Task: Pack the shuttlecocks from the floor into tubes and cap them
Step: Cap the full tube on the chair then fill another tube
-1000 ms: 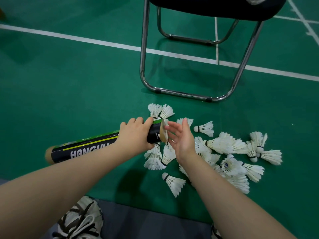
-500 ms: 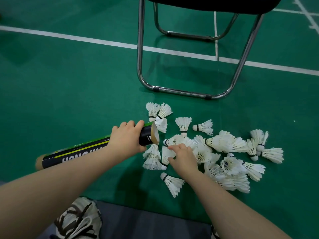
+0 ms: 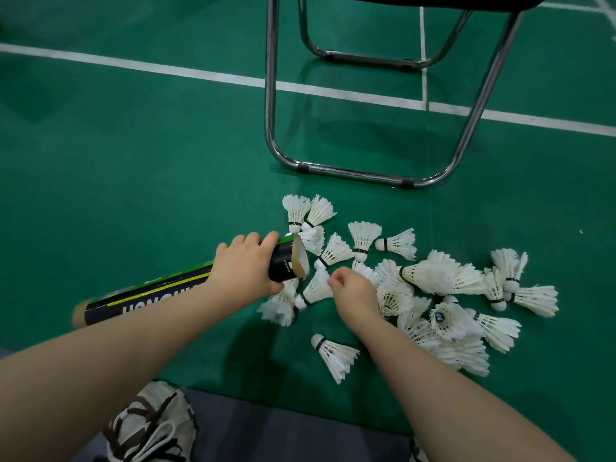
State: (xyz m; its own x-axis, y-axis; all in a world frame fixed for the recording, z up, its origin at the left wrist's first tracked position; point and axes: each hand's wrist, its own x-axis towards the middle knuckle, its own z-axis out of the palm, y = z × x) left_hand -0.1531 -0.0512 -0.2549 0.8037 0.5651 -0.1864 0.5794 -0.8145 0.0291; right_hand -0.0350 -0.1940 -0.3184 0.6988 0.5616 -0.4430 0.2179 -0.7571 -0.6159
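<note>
White feathers are pinched between the curled fingers (image 3: 337,280) of the right hand (image 3: 355,293): one shuttlecock (image 3: 316,288) is taken by the edge of its skirt, and its cork is pointed down and to the left. It is held just below the mouth of the tube (image 3: 150,291); whether it is lifted or rests on the floor (image 3: 133,161) cannot be told. A grip on the skirt is judged to leave the cork free to be led into the mouth first.

The left hand (image 3: 246,265) is wrapped round the tube close to its open end, fingers over the top and thumb hidden beneath. The tube is kept low and almost level, with its mouth turned toward the pile (image 3: 433,278), probably so that each piece need be carried only a short way. No cap is seen on either end.

The shuttlecocks are white, each with a black band above a pale cork. Most are heaped to the right of the hands, several nested one inside another, and some skirts look ruffled. One is lying apart, near the right forearm. Many are left to be packed.

Beyond the pile a chair frame (image 3: 366,175) is standing on the green floor.
</note>
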